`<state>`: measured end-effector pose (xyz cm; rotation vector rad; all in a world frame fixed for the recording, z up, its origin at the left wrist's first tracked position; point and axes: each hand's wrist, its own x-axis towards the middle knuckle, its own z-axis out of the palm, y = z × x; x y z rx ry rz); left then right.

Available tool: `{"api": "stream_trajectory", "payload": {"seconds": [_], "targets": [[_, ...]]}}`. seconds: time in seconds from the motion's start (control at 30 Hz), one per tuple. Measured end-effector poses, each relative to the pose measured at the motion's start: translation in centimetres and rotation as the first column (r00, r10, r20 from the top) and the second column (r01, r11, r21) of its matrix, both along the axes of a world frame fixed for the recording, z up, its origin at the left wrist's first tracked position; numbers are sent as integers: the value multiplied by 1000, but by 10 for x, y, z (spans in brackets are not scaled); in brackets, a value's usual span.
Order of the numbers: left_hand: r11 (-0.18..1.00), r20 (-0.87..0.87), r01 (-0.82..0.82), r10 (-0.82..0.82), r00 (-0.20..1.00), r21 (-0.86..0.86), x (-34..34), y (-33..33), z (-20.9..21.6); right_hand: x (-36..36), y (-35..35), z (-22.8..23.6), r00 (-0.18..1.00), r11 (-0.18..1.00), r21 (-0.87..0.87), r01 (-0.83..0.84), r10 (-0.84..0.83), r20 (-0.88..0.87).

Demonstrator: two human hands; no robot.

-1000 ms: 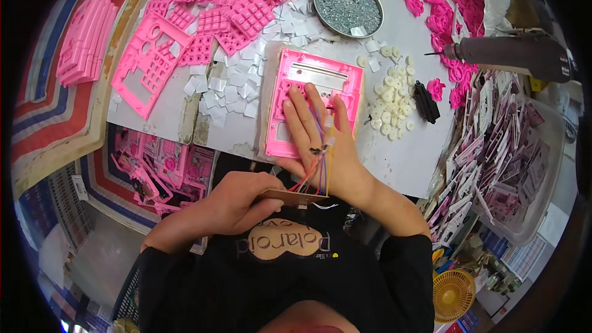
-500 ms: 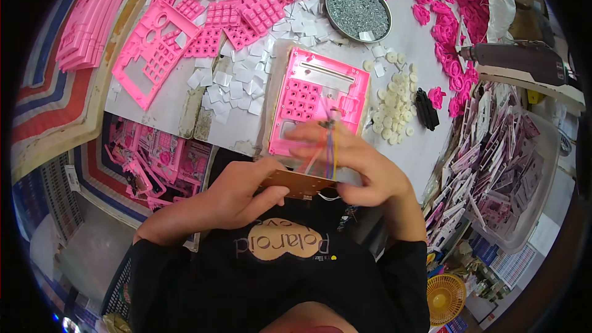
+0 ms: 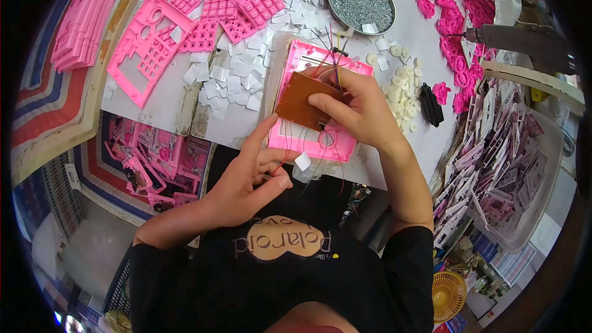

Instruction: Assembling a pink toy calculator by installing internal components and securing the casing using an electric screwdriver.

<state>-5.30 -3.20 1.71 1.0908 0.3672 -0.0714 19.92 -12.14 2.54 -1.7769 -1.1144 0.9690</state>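
Observation:
A brown circuit board (image 3: 303, 102) is pinched in my right hand (image 3: 354, 102), thumb on its flat face and fingers beneath. The board hangs tilted over a pink plastic casing (image 3: 339, 150), hiding its middle. Thin coloured wires trail from the board's far and near sides. My left hand (image 3: 250, 179) is just nearer and to the left, fingers apart, its index fingertip by the board's lower left corner. Red wires run down past its fingers. Beside those fingertips is a small white square (image 3: 303, 161); what it rests on is unclear.
Pink keypads (image 3: 219, 6) and white squares (image 3: 231, 77) cover the table's left side. A round tin of screws (image 3: 361, 3) stands at the back. White round pieces (image 3: 404, 89) and black parts (image 3: 431, 105) lie right, near a power screwdriver (image 3: 518, 40) and a filled plastic tub (image 3: 546, 179).
The board has moved up and away from my body over the casing. My left hand has let go of its edge, and my right hand, earlier among the wires, now grips the board.

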Motion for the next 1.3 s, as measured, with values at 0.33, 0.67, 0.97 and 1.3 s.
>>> {"api": "stream_trajectory", "payload": {"seconds": [0.33, 0.67, 0.97, 1.3], "targets": [[673, -239, 319, -213, 948, 667, -7, 32, 36, -3, 12, 9, 950, 997, -60, -53, 69, 305], [196, -34, 58, -120, 992, 979, 34, 56, 29, -1, 21, 6, 843, 983, -141, -118, 174, 509], [-169, -79, 10, -408, 910, 986, 53, 48, 6, -27, -25, -1, 692, 965, 176, -193, 7, 722], [-190, -169, 90, -456, 874, 978, 61, 50, 20, -54, -27, 11, 518, 963, -175, -205, 258, 815]]}}
